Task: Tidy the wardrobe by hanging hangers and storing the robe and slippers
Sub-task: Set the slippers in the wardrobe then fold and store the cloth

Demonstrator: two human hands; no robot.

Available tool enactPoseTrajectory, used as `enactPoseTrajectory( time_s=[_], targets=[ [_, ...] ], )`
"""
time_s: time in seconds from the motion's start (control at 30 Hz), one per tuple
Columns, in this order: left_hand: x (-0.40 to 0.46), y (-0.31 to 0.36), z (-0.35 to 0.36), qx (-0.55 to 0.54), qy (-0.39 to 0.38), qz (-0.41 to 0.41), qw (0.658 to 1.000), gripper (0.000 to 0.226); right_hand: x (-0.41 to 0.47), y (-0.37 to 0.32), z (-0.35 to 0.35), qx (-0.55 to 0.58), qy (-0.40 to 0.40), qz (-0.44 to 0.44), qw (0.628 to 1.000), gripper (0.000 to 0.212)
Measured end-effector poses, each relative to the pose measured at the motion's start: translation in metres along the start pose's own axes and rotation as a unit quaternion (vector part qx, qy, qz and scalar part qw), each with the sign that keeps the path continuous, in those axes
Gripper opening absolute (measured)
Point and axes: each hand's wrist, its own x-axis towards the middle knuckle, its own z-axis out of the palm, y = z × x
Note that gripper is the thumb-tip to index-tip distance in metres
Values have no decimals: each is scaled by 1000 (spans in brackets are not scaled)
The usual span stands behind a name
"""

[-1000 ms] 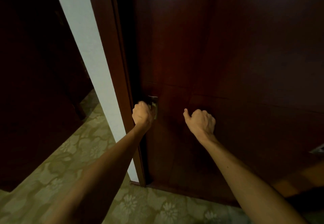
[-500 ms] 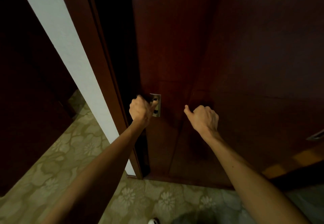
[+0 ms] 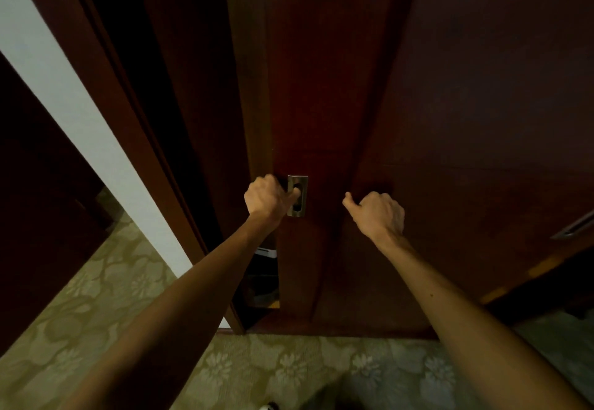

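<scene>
Gripping the door's (image 3: 308,88) left edge by its recessed pull (image 3: 297,196), our left hand (image 3: 266,199) gains leverage; our right hand (image 3: 379,213) stays clenched, empty.

Both bare forearms reach forward and upward, roughly parallel. The left hand (image 3: 268,199) is fisted, knuckles up, thumb pointing right (its fingertips are hidden). The right hand (image 3: 377,213) curls loosely, thumb sticking out to the left.
</scene>
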Motion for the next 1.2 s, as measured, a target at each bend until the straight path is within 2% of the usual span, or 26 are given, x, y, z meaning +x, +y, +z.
enactPoseTrajectory(
  time_s=[0.17, 0.53, 0.7, 1.2],
  targets=[
    [-6, 28, 30, 28, 19, 14, 999, 44, 4, 32, -10, -4, -21, 7, 1000, 67],
    [-27, 110, 63, 63, 7, 11, 998, 57, 20, 102, -22, 25, -40, 10, 999, 66],
    [-39, 140, 76, 41, 8, 11, 999, 55, 24, 130, -28, 21, -35, -1, 999, 67],
    [-65, 213, 98, 68, 16, 22, 997, 55, 36, 206, -35, 31, -30, -1, 999, 68]
  ],
)
